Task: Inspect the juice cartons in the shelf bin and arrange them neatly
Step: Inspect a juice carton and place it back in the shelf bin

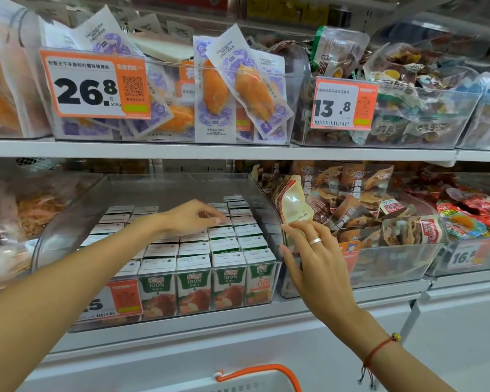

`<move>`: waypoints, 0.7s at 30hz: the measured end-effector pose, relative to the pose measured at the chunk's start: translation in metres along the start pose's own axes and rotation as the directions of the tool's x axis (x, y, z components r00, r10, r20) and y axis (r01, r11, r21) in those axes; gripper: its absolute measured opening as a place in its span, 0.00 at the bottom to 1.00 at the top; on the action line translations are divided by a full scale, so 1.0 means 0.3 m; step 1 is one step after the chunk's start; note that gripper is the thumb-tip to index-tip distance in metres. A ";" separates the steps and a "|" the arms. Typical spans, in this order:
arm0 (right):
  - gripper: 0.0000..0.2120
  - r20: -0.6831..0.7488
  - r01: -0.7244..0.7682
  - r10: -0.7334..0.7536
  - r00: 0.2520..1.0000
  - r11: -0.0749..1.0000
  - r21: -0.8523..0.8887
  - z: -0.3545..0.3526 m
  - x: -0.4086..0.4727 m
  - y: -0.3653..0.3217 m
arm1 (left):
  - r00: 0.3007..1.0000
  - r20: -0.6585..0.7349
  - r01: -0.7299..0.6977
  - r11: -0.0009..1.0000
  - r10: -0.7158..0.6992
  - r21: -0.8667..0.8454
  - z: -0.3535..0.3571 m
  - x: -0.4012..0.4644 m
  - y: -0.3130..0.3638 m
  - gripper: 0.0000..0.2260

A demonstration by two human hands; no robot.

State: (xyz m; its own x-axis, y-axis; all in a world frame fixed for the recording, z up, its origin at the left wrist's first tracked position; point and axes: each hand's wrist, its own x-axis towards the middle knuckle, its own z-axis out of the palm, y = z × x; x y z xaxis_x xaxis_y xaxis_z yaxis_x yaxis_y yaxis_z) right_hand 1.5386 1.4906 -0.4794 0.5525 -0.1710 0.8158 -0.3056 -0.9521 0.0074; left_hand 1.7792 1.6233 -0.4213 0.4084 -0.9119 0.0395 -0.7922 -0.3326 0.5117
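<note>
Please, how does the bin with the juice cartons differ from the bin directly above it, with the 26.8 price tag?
The juice carton bin holds small cartons standing upright in tidy rows; the 26.8 bin holds flat white and purple packets piled loosely at angles. The left hand reaches into the juice carton bin; no hand touches the 26.8 bin. Both are clear plastic with an orange price tag in front.

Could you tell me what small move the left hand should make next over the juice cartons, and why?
Probably lower the left hand and nudge the carton tops under its fingertips into line. It hovers over the middle rows of juice cartons, where the tops look uneven, while the right hand rests at the clear bin wall.
</note>
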 end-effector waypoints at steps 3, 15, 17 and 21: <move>0.16 -0.008 0.003 -0.003 1.000 1.000 -0.008 0.000 0.001 -0.004 | 0.998 -0.032 0.051 0.993 -0.048 0.104 0.000 0.029 -0.009 0.15; 0.17 0.004 -0.002 0.002 1.000 1.000 -0.031 -0.006 -0.003 -0.015 | 0.962 0.111 0.160 0.843 -0.250 0.513 -0.052 0.115 0.049 0.20; 0.17 0.005 0.000 0.001 1.000 1.000 -0.031 -0.008 -0.001 -0.016 | 0.957 0.131 0.156 0.839 -0.259 0.521 -0.055 0.116 0.051 0.21; 0.17 0.017 0.005 -0.004 1.000 0.999 -0.040 -0.010 0.001 -0.015 | 0.959 0.150 0.136 0.853 -0.242 0.504 -0.043 0.108 0.047 0.22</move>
State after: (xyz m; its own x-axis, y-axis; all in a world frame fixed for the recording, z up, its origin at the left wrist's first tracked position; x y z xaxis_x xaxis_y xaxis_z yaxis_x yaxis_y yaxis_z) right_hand 1.5378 1.4955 -0.4775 0.5667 -0.1711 0.8060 -0.3336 -0.9421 0.0345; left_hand 1.7871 1.5921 -0.4018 0.5152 -0.8298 -0.2142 -0.8485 -0.5291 0.0091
